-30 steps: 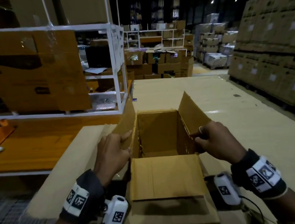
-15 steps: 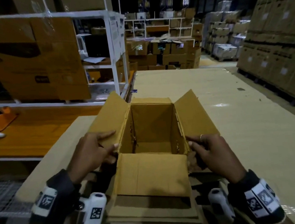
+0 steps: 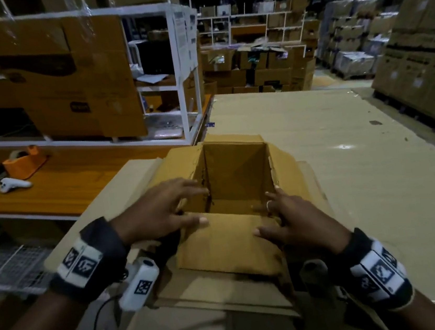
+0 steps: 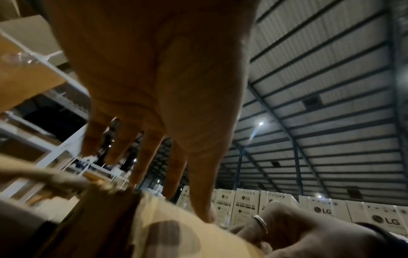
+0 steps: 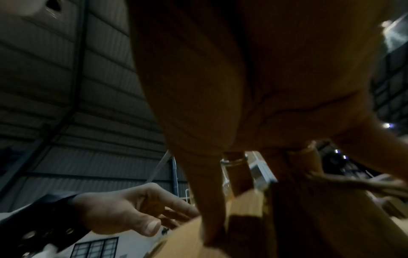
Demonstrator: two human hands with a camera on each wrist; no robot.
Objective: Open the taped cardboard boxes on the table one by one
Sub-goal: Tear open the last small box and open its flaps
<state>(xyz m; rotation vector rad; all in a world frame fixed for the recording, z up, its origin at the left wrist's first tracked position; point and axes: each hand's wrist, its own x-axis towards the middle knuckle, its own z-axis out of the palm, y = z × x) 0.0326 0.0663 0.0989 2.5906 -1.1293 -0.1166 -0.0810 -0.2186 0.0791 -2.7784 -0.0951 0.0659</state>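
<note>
An open brown cardboard box (image 3: pixel 236 179) stands on the table in front of me, its inside empty and all flaps folded outward. My left hand (image 3: pixel 197 207) lies with straight, spread fingers on the left flap (image 3: pixel 175 167), thumb on the near flap (image 3: pixel 226 246). My right hand (image 3: pixel 266 213), with a ring, rests spread on the near right corner, thumb on the same near flap. In the left wrist view the left hand (image 4: pixel 154 87) reaches straight fingers down to the cardboard edge (image 4: pixel 106 188). The right wrist view shows the right hand (image 5: pixel 243 87) over cardboard.
Flattened cardboard (image 3: pixel 227 298) lies under the box. On the orange bench to the left sit a tape dispenser (image 3: pixel 23 162) and a white controller (image 3: pixel 13 185). A white shelf frame (image 3: pixel 185 86) with cardboard stands behind. Stacked cartons (image 3: pixel 422 57) line the right.
Both hands have let go of the side flaps, which went from upright to folded out and down. The hands now lie spread at the box's near corners.
</note>
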